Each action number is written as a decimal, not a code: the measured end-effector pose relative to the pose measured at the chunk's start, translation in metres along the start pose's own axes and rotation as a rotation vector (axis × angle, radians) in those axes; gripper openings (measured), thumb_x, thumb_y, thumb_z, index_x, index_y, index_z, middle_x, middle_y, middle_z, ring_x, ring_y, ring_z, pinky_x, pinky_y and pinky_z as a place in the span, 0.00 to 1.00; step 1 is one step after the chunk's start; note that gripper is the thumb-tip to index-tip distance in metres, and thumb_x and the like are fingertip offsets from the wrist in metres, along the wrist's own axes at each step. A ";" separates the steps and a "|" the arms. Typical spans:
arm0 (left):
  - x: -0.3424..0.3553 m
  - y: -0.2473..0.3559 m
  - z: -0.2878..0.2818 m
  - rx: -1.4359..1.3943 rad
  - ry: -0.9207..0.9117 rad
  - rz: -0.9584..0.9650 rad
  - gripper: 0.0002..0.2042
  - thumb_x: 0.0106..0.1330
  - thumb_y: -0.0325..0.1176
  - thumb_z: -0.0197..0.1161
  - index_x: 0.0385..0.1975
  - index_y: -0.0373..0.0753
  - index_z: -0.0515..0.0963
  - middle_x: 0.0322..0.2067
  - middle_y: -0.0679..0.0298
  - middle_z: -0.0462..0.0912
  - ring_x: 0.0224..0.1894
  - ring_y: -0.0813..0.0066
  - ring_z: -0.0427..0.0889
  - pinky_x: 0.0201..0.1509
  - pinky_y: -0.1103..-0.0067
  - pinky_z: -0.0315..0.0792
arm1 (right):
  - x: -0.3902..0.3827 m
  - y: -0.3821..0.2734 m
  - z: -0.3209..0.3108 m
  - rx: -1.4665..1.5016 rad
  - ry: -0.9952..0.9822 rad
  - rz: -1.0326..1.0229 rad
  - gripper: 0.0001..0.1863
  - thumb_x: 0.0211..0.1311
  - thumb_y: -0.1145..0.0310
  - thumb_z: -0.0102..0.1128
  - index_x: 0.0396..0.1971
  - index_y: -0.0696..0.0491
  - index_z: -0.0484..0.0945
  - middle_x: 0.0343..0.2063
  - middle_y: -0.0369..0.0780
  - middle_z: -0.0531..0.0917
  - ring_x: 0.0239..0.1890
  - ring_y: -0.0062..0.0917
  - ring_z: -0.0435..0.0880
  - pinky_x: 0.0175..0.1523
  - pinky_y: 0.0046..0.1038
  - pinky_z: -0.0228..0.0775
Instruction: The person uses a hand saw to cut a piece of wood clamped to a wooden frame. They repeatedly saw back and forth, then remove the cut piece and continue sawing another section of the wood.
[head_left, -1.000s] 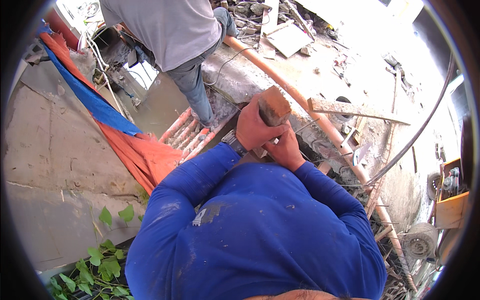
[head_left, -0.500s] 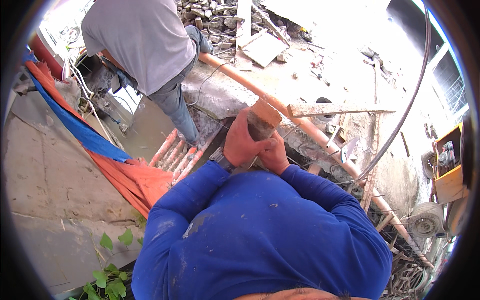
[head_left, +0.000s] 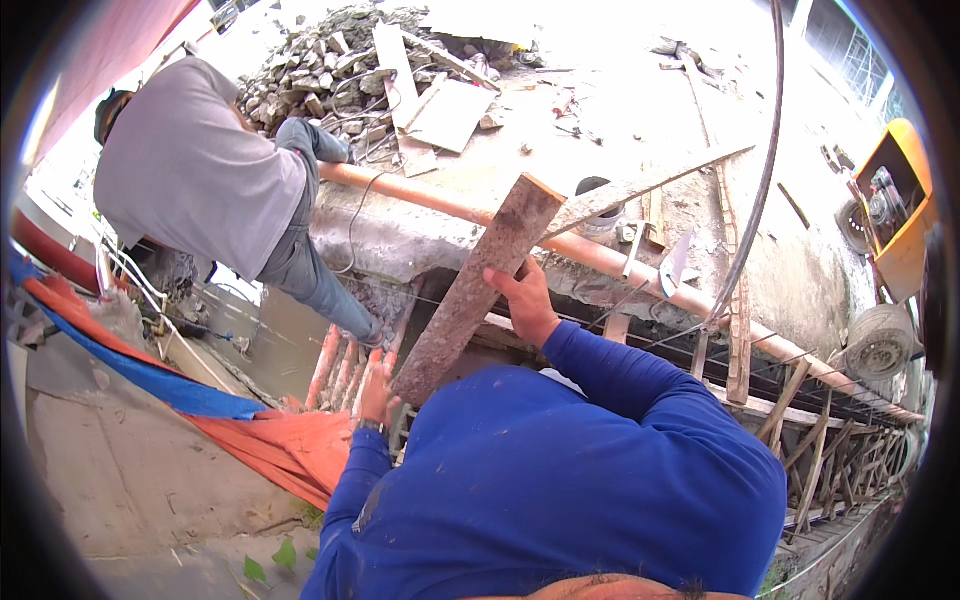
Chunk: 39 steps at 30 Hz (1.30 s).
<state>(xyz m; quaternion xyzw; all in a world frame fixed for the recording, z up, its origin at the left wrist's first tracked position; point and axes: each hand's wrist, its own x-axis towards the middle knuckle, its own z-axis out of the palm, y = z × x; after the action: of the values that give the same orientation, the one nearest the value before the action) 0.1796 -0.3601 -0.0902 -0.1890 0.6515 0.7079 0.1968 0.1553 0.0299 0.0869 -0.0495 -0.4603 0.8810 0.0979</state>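
A rough, stained wooden plank (head_left: 470,300) slants in front of my chest, its upper end turned away from me. My right hand (head_left: 530,305) is closed on its right edge, thumb lying on the broad face. Beside the plank's lower end, my left hand (head_left: 375,393) has its fingers stretched out and apart, with nothing seen in them. Beyond the plank runs a long orange pipe (head_left: 420,192), and another narrow board (head_left: 650,187) lies across it.
A person in a grey shirt (head_left: 205,165) leans at the left, one foot by several orange pipes (head_left: 325,365). An orange and blue tarp (head_left: 290,450) lies left. Rubble (head_left: 320,70) is heaped behind. Wooden framing (head_left: 815,450) and a yellow machine (head_left: 900,200) stand right.
The plank, earlier seen end-on between both hands, has swung to show its length. My left hand has come off it, down and left. The view has shifted, and the person appears farther left.
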 end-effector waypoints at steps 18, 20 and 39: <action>0.032 0.159 0.179 -0.365 -0.279 0.249 0.24 0.80 0.30 0.60 0.73 0.34 0.70 0.68 0.49 0.79 0.71 0.52 0.80 0.76 0.53 0.75 | 0.159 -0.093 -0.144 0.051 0.244 0.112 0.21 0.79 0.55 0.70 0.57 0.57 0.81 0.49 0.42 0.88 0.48 0.32 0.90 0.58 0.42 0.88; 0.058 0.172 0.205 -0.244 -0.242 0.243 0.23 0.80 0.26 0.59 0.73 0.35 0.69 0.66 0.50 0.80 0.68 0.56 0.81 0.75 0.56 0.77 | 0.182 -0.096 -0.177 0.024 0.303 0.162 0.16 0.79 0.55 0.70 0.54 0.50 0.83 0.45 0.38 0.90 0.49 0.31 0.89 0.57 0.42 0.84; 0.201 0.139 0.399 0.767 -0.166 0.472 0.36 0.70 0.47 0.70 0.73 0.31 0.74 0.68 0.39 0.80 0.72 0.43 0.78 0.79 0.62 0.69 | 0.271 -0.069 -0.433 -0.641 0.574 0.214 0.34 0.74 0.45 0.71 0.69 0.49 0.73 0.55 0.44 0.85 0.39 0.34 0.85 0.37 0.43 0.78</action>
<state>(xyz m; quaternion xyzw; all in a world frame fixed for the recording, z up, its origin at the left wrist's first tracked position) -0.0690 0.0337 -0.0458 0.1085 0.8737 0.4539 0.1373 -0.0234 0.4741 -0.1026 -0.3675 -0.6567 0.6493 0.1096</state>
